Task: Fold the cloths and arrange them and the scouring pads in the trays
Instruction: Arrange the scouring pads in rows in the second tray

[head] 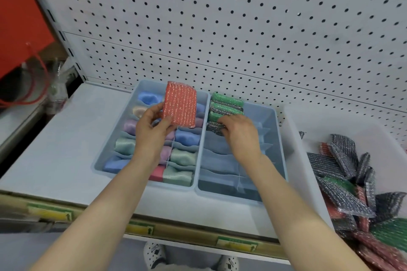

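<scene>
Right tray: the right tray (280, 138) is the landmark here; every place below is given from it.
Left hand: your left hand (154, 125) is closed on the red pad (180, 104), thumb in front and fingers behind, pinching its lower corner.
Red pad: it stands upright in the air just left of the right tray, above the left tray (132, 103). I judge you hold it upright there so that it is ready to go in on its edge.
Right hand: your right hand (239, 130) is inside the right tray at its far part, with its fingers curled over the grey pad (213, 126).
Grey pad: it is the nearest one of the row, on its edge. You seem to push it back so that the pads pack tightly and a slot opens.
Row of pads: the row of pads (226, 105), green and grey in turn, fills the far left corner of the right tray.
Near part: the near compartments of the right tray hold no pads yet.
Folded cloths: the folded cloths (182, 156) sit in the tray touching the right tray on its left, one in each compartment, so this part looks done.
Loose pads: the loose pads (343, 174) lie in a heap in the white bin (295, 138), just right of the right tray, so much work remains.
Next move: probably the red pad goes just in front of the grey pad.
Risk: if you release the grey pad too early, the row may lean forward and close the slot.
</scene>
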Demonstrator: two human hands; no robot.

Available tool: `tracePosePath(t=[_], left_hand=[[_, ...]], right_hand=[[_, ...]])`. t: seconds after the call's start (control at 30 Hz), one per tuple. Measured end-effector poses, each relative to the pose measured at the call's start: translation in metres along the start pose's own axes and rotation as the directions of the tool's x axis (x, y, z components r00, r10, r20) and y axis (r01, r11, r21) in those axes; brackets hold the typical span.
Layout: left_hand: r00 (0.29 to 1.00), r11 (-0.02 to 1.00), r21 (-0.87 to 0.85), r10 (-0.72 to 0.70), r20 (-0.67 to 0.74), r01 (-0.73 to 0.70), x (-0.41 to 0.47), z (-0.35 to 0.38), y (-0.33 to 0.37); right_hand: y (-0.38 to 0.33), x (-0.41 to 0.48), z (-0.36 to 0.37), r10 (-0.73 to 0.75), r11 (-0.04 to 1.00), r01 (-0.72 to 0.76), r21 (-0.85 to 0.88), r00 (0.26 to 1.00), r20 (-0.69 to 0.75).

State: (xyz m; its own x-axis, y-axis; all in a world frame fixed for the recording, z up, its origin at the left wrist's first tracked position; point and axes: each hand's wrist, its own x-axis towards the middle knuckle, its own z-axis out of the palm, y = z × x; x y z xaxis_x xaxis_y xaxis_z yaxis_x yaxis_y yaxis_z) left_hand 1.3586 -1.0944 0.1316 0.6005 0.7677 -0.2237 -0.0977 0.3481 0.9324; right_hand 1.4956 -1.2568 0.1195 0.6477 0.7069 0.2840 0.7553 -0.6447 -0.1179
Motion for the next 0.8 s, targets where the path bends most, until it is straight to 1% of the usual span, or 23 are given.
tracePosePath(t=[0.1,0.13,0.2,0.33,0.37,0.4,0.43,0.47,0.5,0.53,0.57,0.63,0.7,0.77,0.8], left_hand=[[1.000,1.000,0.019,0.011,0.007,-0.011,0.001,-0.003,0.000],[1.000,1.000,0.019,0.010,0.004,-0.011,0.001,-0.004,0.000],[1.000,1.000,0.023,0.016,-0.005,-0.015,0.003,-0.005,0.000],[0.998,0.994,0.095,0.042,0.050,-0.047,0.002,-0.004,0.000],[0.995,0.988,0.134,0.066,0.077,-0.076,0.001,-0.004,0.000],[0.989,0.976,0.186,0.095,0.113,-0.115,0.001,-0.003,0.000],[0.979,0.956,0.246,0.125,0.160,-0.162,0.000,-0.001,0.001],[0.963,0.927,0.306,0.155,0.219,-0.219,-0.001,0.001,0.003],[0.940,0.890,0.357,0.183,0.288,-0.283,-0.002,0.005,0.005],[0.912,0.847,0.402,0.206,0.356,-0.348,-0.004,0.010,0.006],[0.879,0.802,0.432,0.226,0.419,-0.412,-0.007,0.015,0.008],[0.812,0.732,0.446,0.252,0.526,-0.516,-0.010,0.026,0.007],[0.777,0.658,0.490,0.243,0.581,-0.572,-0.010,0.032,0.001],[0.792,0.555,0.602,0.188,0.581,-0.574,-0.008,0.031,-0.009],[0.806,0.509,0.654,0.148,0.573,-0.559,-0.007,0.029,-0.014]], right_hand=[[0.002,0.001,-0.005,0.018,0.996,-0.021,-0.087,0.999,-0.032],[0.004,0.000,-0.006,0.046,0.996,-0.050,-0.077,0.998,-0.053],[0.007,-0.004,0.000,0.094,0.996,-0.094,-0.002,0.993,-0.065],[0.012,-0.010,0.012,0.051,0.993,-0.054,0.106,0.998,0.032],[0.012,-0.008,0.006,0.078,0.979,-0.082,0.184,0.997,0.030],[0.011,-0.004,-0.005,0.150,0.937,-0.149,0.317,0.988,0.019],[0.009,-0.001,-0.018,0.226,0.858,-0.206,0.471,0.974,0.015],[0.005,0.002,-0.034,0.263,0.775,-0.214,0.594,0.965,0.006],[0.001,0.004,-0.049,0.254,0.724,-0.185,0.665,0.967,-0.007],[-0.002,0.005,-0.061,0.208,0.701,-0.145,0.698,0.978,-0.006],[-0.005,0.005,-0.072,0.136,0.696,-0.108,0.709,0.991,0.018],[-0.004,0.004,-0.078,0.023,0.765,-0.079,0.639,0.995,0.095],[0.006,0.001,-0.076,0.056,0.844,-0.128,0.521,0.987,0.151],[0.021,-0.004,-0.071,0.138,0.880,-0.201,0.431,0.975,0.175],[0.026,-0.007,-0.068,0.172,0.878,-0.243,0.411,0.964,0.202]])
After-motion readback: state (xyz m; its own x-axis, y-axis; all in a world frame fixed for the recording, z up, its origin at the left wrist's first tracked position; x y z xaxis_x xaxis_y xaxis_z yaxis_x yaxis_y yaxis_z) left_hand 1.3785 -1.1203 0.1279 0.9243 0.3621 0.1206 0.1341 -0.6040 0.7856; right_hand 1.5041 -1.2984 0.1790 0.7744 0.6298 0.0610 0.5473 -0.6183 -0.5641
